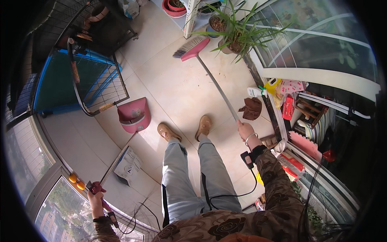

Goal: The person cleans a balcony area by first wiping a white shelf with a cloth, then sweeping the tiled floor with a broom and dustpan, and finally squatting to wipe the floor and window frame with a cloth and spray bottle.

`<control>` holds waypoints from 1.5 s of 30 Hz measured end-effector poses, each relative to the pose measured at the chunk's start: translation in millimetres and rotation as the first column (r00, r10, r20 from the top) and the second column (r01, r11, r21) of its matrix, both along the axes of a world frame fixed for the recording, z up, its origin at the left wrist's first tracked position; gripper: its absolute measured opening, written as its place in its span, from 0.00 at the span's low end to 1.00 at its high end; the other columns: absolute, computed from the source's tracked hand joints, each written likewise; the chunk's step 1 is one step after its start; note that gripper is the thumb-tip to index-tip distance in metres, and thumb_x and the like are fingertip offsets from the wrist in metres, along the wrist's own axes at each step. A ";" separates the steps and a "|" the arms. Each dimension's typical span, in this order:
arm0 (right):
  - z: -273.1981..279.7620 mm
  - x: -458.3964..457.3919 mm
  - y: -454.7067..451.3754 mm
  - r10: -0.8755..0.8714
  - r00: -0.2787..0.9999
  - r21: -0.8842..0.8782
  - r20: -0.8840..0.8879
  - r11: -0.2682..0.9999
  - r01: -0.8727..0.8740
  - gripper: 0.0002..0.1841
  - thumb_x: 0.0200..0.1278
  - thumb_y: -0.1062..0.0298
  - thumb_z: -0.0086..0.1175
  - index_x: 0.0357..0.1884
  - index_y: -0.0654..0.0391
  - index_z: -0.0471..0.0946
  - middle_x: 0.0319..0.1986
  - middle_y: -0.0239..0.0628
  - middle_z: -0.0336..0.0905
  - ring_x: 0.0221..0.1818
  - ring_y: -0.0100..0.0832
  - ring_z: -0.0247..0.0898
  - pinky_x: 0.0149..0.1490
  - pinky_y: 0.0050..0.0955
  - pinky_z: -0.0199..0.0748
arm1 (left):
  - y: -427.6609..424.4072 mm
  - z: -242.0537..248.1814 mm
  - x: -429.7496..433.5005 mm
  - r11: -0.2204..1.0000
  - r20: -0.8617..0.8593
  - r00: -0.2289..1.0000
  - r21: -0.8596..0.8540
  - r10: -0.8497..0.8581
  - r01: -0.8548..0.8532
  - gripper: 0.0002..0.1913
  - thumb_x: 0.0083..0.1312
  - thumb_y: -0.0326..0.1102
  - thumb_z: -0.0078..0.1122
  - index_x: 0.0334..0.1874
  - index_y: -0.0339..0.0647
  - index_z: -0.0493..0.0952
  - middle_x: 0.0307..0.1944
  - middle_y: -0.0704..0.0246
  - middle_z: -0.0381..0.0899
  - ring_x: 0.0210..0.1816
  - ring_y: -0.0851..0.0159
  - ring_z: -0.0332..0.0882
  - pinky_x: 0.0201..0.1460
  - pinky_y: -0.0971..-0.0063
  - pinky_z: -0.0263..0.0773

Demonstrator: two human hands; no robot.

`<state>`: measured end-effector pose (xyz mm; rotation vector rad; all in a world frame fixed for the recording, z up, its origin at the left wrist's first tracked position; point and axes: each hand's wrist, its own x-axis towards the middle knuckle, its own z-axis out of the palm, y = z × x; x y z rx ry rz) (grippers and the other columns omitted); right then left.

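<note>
My right hand [245, 131] grips the metal handle of a broom [196, 50]. The broom's pink head, with grey bristles, lies on the tiled floor below the potted plants at the top. At the lower left, my left hand [96, 199] is closed around the dark red upper end of a long-handled dustpan. The pink pan [143, 116] rests on the floor to the left of my shoes, with a row of comb teeth across it. Small bits of debris [208, 82] are scattered on the tiles between the broom head and my feet.
A black wire cage [105, 75] stands at the left by blue-edged panels. A spider plant [235, 39] is at the top. Along the right sill are a spray bottle [255, 92], a brown cloth or bag [251, 108] and packages. A window [65, 205] is at the lower left.
</note>
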<state>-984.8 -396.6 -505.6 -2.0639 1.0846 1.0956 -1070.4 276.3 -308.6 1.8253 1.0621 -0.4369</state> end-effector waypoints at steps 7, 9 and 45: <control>-34.5 -57.4 -37.1 0.018 0.975 -0.089 -0.220 0.995 -0.039 0.35 0.69 0.39 0.36 0.42 0.66 0.80 0.38 0.58 0.80 0.45 0.53 0.77 0.51 0.46 0.71 | -6.4 4.6 7.2 0.999 -0.047 0.999 0.026 0.020 -0.019 0.26 0.40 0.22 0.44 0.47 0.30 0.74 0.31 0.68 0.74 0.30 0.64 0.76 0.32 0.80 0.66; -1.8 -113.8 -58.6 0.103 0.950 -0.136 -0.294 0.980 -0.148 0.36 0.69 0.39 0.32 0.44 0.66 0.80 0.44 0.62 0.77 0.52 0.57 0.72 0.59 0.48 0.67 | -6.4 4.3 8.9 0.999 -0.072 0.997 0.044 -0.024 0.027 0.26 0.40 0.22 0.44 0.46 0.29 0.75 0.30 0.67 0.74 0.30 0.64 0.77 0.31 0.79 0.66; -15.0 4.7 -109.8 0.231 0.969 -0.071 -0.092 0.969 -0.238 0.36 0.68 0.37 0.35 0.45 0.65 0.80 0.44 0.58 0.78 0.52 0.56 0.72 0.56 0.49 0.69 | -100.1 12.3 9.0 0.996 -0.062 0.997 0.077 -0.037 0.042 0.25 0.42 0.20 0.43 0.47 0.30 0.75 0.29 0.64 0.78 0.30 0.65 0.76 0.34 0.80 0.65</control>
